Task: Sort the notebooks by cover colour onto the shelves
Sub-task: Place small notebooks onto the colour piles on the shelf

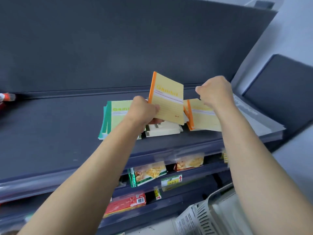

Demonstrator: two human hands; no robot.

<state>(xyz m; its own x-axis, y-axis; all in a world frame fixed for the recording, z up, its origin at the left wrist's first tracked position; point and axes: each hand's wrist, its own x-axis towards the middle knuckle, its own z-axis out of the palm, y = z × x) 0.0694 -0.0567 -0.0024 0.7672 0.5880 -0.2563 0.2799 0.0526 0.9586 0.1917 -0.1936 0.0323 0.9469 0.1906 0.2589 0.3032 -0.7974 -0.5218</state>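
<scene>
**Orange-spined notebook held above the shelf**

A dark grey metal shelf with a tall dark back panel is filling the view. The left hand is gripping a pale yellow paper notebook with an orange spine by its lower left corner, holding it upright and slightly tilted above the shelf. Just left of that grip, a stack of pale green notebooks with green spines is lying flat. Directly beneath the grip a cream-white pile is lying, and just right of it a stack of yellow orange-spined notebooks. The right hand is hovering with curled fingers over that stack's far edge; whether it is pinching anything cannot be told. Below the grip, snack packets and a red box are sitting on lower shelves, with a grey plastic basket off to the lower right.
</scene>
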